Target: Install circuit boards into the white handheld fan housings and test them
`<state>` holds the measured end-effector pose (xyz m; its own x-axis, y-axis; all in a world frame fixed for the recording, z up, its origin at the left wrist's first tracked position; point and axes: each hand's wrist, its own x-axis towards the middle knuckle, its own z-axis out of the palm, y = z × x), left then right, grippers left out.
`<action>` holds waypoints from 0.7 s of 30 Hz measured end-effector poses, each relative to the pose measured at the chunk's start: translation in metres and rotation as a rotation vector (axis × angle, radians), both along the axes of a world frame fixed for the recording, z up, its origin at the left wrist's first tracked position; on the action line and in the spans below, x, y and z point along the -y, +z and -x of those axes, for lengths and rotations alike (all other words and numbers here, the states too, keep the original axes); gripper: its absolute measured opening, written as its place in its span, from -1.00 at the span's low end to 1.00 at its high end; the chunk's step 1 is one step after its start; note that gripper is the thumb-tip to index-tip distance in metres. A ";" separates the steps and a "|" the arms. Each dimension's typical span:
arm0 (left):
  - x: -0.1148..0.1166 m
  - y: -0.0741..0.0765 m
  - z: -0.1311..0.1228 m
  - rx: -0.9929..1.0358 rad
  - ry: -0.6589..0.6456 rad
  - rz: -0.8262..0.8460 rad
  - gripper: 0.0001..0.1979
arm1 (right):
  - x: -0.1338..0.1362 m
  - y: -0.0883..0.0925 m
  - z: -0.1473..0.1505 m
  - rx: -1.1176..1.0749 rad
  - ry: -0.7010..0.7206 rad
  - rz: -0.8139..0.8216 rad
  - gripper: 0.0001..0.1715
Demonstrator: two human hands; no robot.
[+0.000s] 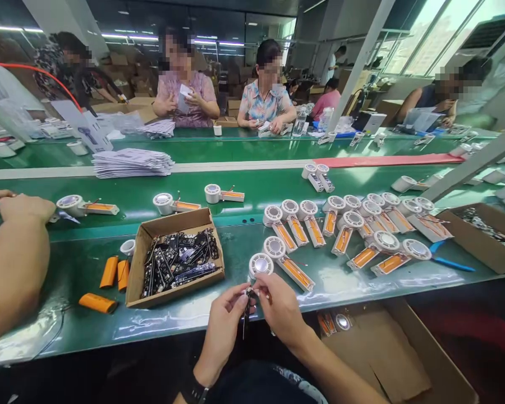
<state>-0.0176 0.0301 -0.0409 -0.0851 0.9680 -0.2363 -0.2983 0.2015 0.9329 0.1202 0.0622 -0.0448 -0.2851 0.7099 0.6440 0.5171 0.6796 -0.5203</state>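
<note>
At the near table edge, my left hand (224, 320) pinches a narrow black circuit board (247, 315) that points downward. Close beside it, my right hand (283, 306) has its fingers closed at the board's upper end; what they grip is too small to make out. Just beyond my fingertips sits a white handheld fan (261, 264) with a round grille, its lower part hidden by my hands. Another white fan (295, 273), its handle open to show an orange battery and wires, lies to the right of it.
A cardboard box (133, 283) of circuit boards stands left, beside loose orange batteries (97, 303). Several open fans (353, 219) fill the right side, near blue tweezers (452, 265). A co-worker's arm (21, 264) reaches in from the left. Below the table is a cardboard carton (379, 348).
</note>
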 end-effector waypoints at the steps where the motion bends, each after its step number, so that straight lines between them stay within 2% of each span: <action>1: -0.001 0.000 0.000 -0.012 -0.001 0.006 -0.59 | -0.001 0.002 -0.001 0.009 0.008 0.005 -0.67; 8: -0.002 0.006 0.002 -0.126 -0.050 -0.028 -0.71 | -0.002 0.012 -0.008 0.099 0.097 0.038 -0.65; 21: -0.004 0.011 0.006 -0.074 -0.107 0.011 -0.70 | -0.002 0.009 -0.003 0.069 0.044 0.033 -0.71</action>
<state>-0.0232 0.0343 -0.0297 0.0010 0.9699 -0.2435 -0.2055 0.2385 0.9492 0.1230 0.0642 -0.0353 -0.3592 0.7164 0.5981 0.5224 0.6855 -0.5072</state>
